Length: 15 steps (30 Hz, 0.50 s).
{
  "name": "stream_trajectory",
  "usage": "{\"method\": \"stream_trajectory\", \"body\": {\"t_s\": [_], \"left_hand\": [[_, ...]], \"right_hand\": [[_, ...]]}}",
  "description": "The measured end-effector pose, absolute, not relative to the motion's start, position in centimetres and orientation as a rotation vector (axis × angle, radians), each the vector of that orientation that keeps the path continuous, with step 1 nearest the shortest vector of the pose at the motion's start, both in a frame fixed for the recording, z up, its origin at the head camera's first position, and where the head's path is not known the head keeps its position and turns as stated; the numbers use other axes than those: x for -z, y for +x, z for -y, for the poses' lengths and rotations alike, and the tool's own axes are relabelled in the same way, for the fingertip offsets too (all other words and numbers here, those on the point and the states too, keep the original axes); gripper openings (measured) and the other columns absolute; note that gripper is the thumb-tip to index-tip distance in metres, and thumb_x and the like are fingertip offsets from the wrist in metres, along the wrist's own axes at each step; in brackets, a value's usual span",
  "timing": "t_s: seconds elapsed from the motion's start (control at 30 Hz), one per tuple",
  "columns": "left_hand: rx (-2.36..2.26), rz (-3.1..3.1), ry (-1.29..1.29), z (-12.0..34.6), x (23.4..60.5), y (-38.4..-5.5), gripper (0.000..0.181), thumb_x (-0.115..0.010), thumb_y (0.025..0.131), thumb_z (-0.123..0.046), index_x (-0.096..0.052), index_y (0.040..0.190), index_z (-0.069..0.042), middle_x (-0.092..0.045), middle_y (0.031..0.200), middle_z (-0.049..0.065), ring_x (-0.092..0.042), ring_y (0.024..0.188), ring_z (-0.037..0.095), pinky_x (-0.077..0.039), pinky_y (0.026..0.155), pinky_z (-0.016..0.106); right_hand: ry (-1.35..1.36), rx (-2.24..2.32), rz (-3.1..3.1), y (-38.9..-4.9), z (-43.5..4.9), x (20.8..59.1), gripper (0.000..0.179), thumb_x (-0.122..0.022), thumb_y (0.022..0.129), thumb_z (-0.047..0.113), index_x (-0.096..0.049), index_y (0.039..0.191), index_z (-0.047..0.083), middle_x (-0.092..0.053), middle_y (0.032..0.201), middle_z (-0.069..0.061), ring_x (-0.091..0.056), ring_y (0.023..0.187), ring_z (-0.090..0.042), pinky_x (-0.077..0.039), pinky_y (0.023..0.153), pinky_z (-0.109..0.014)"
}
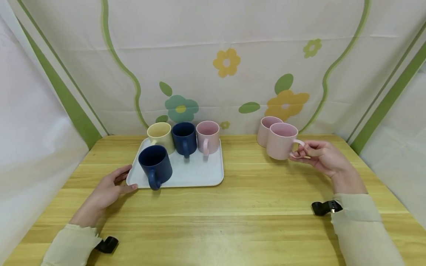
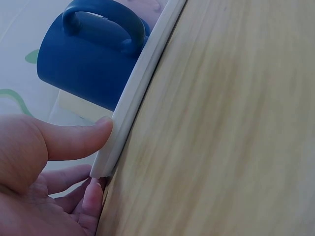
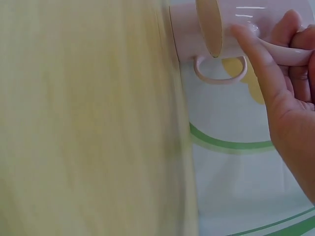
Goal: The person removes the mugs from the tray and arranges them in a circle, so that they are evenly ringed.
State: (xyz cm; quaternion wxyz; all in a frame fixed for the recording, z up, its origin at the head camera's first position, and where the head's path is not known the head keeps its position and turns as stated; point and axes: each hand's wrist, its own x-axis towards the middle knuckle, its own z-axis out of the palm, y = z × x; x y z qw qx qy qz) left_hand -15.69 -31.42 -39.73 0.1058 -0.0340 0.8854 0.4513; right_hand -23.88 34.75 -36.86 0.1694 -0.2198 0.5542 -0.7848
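My right hand [image 1: 321, 157] grips the handle of a pink mug [image 1: 279, 144], holding it upright and raised off the table, its bottom showing in the right wrist view. Partly hidden behind it, a second pink mug [image 1: 263, 133] stands on the table. At the left, my left hand [image 1: 107, 189] holds the near left corner of a white tray [image 1: 199, 173], thumb at the front rim and fingers along the side. On that tray stand a yellow mug [image 1: 164, 139], a navy mug [image 1: 179, 139] and a pink mug [image 1: 213, 140] in a back row, with another navy mug [image 1: 162, 166] in front.
The wooden table [image 1: 213, 225] runs back to a white curtain [image 1: 199, 26] printed with flowers and green lines. More curtain hangs at both sides. Bare wood lies between the tray and the pink mugs at the right. Each wrist wears a black strap.
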Motion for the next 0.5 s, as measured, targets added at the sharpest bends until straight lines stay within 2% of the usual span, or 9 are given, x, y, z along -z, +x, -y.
{"method": "stream_trajectory", "body": {"t_s": [0.27,0.5], "left_hand": [[-1.347,-2.589,-0.094,31.3,39.6,-15.6,0.092,-0.077,0.099,-0.028,-0.022,0.168,-0.001,-0.039,0.165,0.03,-0.043,0.146,0.045,-0.041,0.087,0.012],[-1.348,-2.597,-0.097,31.6,39.7,-15.6,0.091,-0.076,0.1,-0.027,-0.022,0.168,0.0,-0.038,0.165,0.031,-0.042,0.146,0.046,-0.04,0.083,0.007]], "right_hand": [[-0.584,2.224,-1.53,-23.7,-35.5,36.9,0.033,-0.036,0.111,-0.007,-0.069,0.106,-0.01,-0.07,0.093,-0.014,-0.077,0.101,-0.026,-0.06,0.101,-0.044],[-0.555,2.19,-1.53,-23.7,-36.0,37.3,0.034,-0.037,0.111,-0.008,-0.069,0.1,-0.008,-0.071,0.092,-0.013,-0.078,0.103,-0.027,-0.061,0.1,-0.043]]}}
